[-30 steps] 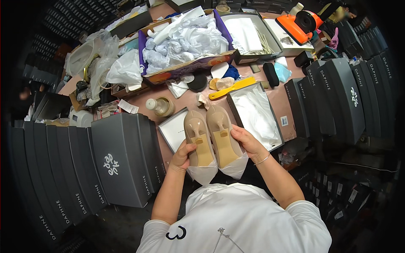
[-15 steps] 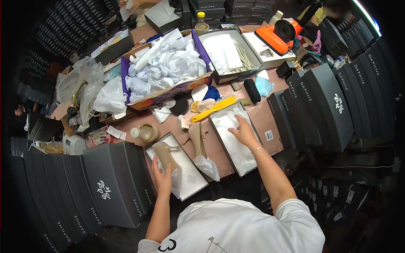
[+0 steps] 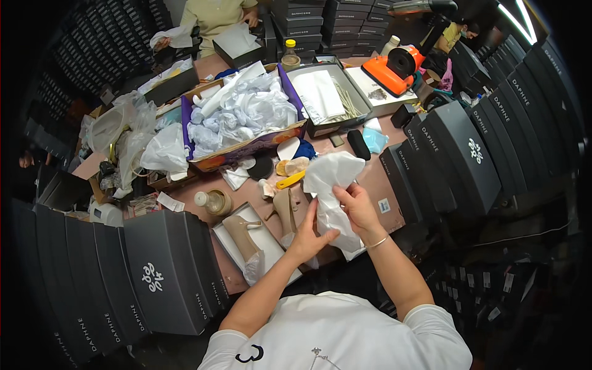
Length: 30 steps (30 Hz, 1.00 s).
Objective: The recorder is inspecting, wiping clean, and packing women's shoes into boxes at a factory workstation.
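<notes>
Both of my hands hold a sheet of white tissue paper [image 3: 333,185] above the brown table [image 3: 370,176]. My right hand [image 3: 356,206] grips its middle and my left hand [image 3: 306,237] holds its lower edge. One beige high-heeled shoe [image 3: 242,237] lies in an open white-lined shoe box [image 3: 271,237] just left of my left hand. A second beige heel [image 3: 285,211] lies beside that box, partly behind the paper. A yellow shoehorn [image 3: 290,180] rests past the shoes.
Rows of dark grey shoe boxes [image 3: 160,271] stand on the left and on the right [image 3: 459,154]. A purple carton of crumpled white paper [image 3: 240,117], an orange tape dispenser [image 3: 391,71], a small bottle [image 3: 213,202] and another person [image 3: 213,15] sit at the far side.
The shoes went from my hands into and beside the open box. My right hand lifted white tissue paper out of a box on the right, and my left hand joined it.
</notes>
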### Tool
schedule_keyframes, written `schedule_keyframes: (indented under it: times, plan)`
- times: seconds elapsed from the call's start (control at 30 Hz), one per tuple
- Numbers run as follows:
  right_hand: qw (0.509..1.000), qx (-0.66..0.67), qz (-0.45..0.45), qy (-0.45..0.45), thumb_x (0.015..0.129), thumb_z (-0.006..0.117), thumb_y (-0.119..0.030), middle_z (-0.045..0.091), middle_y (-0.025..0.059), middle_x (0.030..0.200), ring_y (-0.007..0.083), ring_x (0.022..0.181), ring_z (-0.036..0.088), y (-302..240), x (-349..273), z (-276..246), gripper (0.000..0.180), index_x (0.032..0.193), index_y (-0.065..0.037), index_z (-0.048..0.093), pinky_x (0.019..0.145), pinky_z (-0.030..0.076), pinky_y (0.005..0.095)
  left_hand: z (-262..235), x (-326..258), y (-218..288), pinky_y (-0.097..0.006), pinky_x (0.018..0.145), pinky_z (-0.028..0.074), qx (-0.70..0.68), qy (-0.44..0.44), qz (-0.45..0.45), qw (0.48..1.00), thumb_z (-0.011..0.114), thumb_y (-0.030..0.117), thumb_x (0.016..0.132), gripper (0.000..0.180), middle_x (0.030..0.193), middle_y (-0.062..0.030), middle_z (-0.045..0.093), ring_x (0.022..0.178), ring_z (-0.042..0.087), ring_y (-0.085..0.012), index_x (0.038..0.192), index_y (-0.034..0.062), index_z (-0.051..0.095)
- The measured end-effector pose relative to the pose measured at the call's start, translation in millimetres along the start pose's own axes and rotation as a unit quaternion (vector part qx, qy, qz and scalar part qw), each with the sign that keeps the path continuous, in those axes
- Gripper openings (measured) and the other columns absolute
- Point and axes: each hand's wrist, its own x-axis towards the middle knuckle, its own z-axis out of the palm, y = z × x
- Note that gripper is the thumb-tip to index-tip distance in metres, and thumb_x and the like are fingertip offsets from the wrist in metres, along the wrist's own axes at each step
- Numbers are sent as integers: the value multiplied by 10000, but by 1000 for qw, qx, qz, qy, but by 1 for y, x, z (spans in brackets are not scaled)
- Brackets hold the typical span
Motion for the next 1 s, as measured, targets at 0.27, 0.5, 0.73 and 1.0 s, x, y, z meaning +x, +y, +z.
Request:
schedule_keyframes:
  times: [0.27,0.5,0.73,1.0]
  plan:
    - [986,144,16,-82,952,563,-290,549,105,1101,186,954,612,-2,-1,9,385,1234,-39,487,773,541,312,-48,-36,-24,-325,760,530,-433,-107,-227,865,420,334,1010,397,913,-79,661,773,649,-179,1178,2,556]
    - [847,-449,-202,-202,772,756,-183,574,93,1028,180,910,569,57,-98,27,385,1065,12,600,778,465,297,-46,-44,-10,-405,865,507,-449,69,-234,860,281,504,998,584,1120,-139,611,982,614,-241,1308,39,452]
    - [936,-324,-78,-113,933,597,-211,489,-35,621,51,598,398,55,-79,31,285,776,27,593,510,346,247,-94,-91,-49,-423,1063,343,-325,249,-250,877,350,515,980,640,1391,-157,412,1277,420,-305,1397,30,356]
    - [896,-372,-114,-214,927,603,-236,484,78,598,115,569,390,66,-83,80,308,782,35,580,509,366,295,-72,-129,40,-393,1089,303,263,199,27,944,660,120,814,692,1474,-198,284,1348,325,-351,1420,44,336]
